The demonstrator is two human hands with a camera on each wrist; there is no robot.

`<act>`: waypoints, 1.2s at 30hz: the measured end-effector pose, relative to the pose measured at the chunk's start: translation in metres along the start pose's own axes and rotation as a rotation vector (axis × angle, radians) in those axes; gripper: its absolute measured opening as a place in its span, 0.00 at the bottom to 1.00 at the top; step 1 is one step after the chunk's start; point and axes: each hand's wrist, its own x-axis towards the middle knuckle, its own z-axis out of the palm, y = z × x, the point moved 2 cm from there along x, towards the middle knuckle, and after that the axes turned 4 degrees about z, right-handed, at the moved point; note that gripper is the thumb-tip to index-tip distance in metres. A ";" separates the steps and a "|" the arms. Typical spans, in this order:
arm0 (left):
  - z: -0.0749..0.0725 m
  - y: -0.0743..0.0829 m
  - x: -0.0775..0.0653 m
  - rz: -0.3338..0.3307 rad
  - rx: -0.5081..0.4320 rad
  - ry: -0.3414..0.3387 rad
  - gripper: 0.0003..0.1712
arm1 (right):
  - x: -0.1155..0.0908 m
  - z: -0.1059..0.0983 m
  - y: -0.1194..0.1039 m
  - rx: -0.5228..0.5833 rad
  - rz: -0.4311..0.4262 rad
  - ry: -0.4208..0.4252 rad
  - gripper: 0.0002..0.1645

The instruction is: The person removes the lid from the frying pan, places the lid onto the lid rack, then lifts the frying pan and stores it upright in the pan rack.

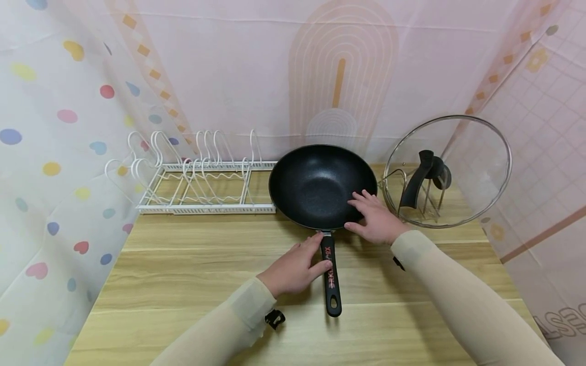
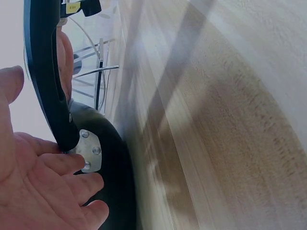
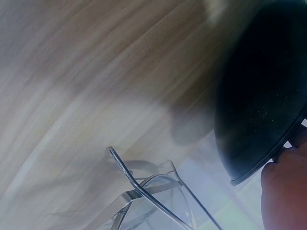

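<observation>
A black wok with a long black handle sits at the middle of the table, handle toward me. My left hand is beside the handle's base, fingers extended and thumb lying across the handle from above. In the left wrist view, its loosely straight fingertips are right at the riveted metal bracket. My right hand reaches over the wok's right rim with spread fingers, fingertips over the inside. The right wrist view shows the wok's dark outer side next to that hand.
To the wok's left stands a white wire dish rack. A large glass lid with a black knob leans upright in a metal stand at the right, close to my right wrist. Patterned curtains enclose the wooden table.
</observation>
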 end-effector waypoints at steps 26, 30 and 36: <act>-0.001 -0.010 0.018 -0.089 -0.133 0.044 0.41 | -0.022 0.007 -0.031 -0.058 0.006 0.172 0.32; -0.003 -0.011 0.021 -0.083 -0.174 0.042 0.40 | -0.026 0.007 -0.036 -0.047 0.007 0.251 0.25; -0.005 -0.011 0.025 -0.099 -0.201 0.042 0.39 | -0.030 0.011 -0.042 -0.019 0.035 0.297 0.21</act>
